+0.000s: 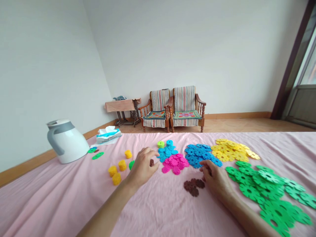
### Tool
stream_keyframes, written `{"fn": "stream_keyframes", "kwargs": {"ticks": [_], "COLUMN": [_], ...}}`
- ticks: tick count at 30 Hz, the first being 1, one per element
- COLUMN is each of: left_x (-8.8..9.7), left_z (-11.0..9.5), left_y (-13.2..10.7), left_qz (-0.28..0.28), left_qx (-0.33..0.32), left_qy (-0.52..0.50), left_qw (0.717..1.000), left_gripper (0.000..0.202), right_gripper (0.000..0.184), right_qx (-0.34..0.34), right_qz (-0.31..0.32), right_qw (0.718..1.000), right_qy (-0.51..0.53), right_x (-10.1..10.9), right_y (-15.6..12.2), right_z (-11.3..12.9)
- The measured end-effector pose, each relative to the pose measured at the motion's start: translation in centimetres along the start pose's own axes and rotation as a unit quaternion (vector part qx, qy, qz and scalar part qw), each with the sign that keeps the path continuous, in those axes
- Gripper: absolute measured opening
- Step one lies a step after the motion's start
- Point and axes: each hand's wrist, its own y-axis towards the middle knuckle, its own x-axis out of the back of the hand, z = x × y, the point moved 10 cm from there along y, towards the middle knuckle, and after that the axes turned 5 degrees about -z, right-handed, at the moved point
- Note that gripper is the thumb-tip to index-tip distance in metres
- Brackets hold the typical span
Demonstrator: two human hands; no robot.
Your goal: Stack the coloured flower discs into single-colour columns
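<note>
My left hand rests on the pink cloth, fingers curled round a dark brown snowflake disc at its fingertips. My right hand lies beside a small pile of brown discs, fingers curled on a brown disc at the edge of the blue pile. Between the hands lies a magenta pile. A light-blue pile sits behind it. Yellow discs and a large spread of green discs lie to the right.
A white kettle stands at the far left of the table, a tissue box behind it. Yellow stacked cylinders and a few green discs lie left of my left hand. Two wooden armchairs stand by the far wall.
</note>
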Motion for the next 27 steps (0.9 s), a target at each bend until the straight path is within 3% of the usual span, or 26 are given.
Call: {"fn": "stream_keyframes", "kwargs": {"ticks": [4,7,11,21,24,27], "left_x": [-4.0,-6.3,-7.7,-9.0,-8.6,-6.7], "left_z": [-5.8,-7.8,-7.6,-7.3,-7.2,-6.4], "left_y": [-2.3,-3.5,-3.7,-3.4,-3.4,-2.6], "left_qz": [0.111,0.154,0.164,0.145,0.134,0.103], "left_qx": [-0.062,-0.067,-0.048,-0.035,-0.024,-0.015], "left_qy": [-0.152,-0.169,-0.151,-0.144,-0.157,-0.179], "left_qw": [0.980,0.971,0.974,0.978,0.978,0.978], "left_gripper": [0.017,0.030,0.032,0.015,0.014,0.017], "right_gripper": [0.030,0.030,0.029,0.031,0.031,0.032], "right_qx": [0.002,0.017,0.032,0.024,0.022,0.023], "right_qz": [0.006,0.004,-0.007,-0.007,-0.007,-0.004], "right_qw": [1.000,1.000,0.999,1.000,1.000,1.000], "right_qy": [-0.004,-0.010,-0.015,-0.008,-0.001,0.002], "right_x": [0.1,0.2,0.5,0.4,0.3,0.2], "right_y": [-0.1,-0.1,-0.2,-0.2,-0.1,-0.1], "right_z": [0.2,0.5,0.9,1.0,0.7,0.6]}}
